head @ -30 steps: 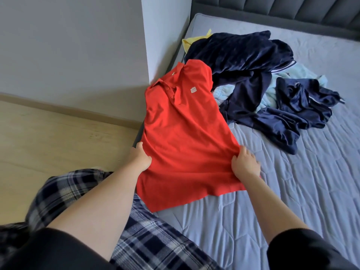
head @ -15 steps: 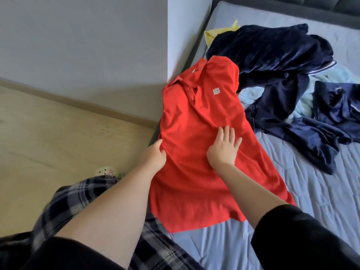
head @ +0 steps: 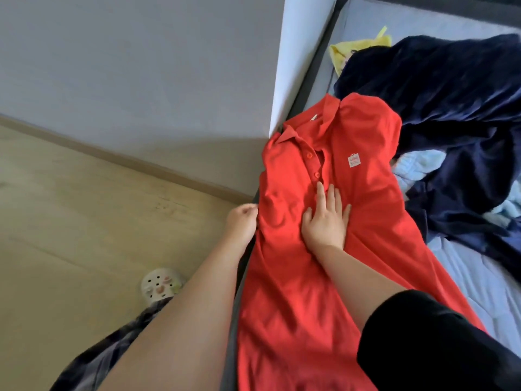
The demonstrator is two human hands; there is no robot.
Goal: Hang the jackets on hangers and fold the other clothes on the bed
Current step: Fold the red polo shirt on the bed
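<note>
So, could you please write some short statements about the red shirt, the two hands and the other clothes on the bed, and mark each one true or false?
1. The right hand lies flat on the red polo shirt. True.
2. The shirt is already folded in half. False: it lies spread out, front side up, with its buttons showing.
3. A yellow garment shows beyond the dark blue clothes. True.
4. The left hand rests on the dark blue clothes. False: it grips the shirt's left edge, at the side of the bed.
5. The collar points toward the person. False: it is at the far end, by the wall corner.
</note>
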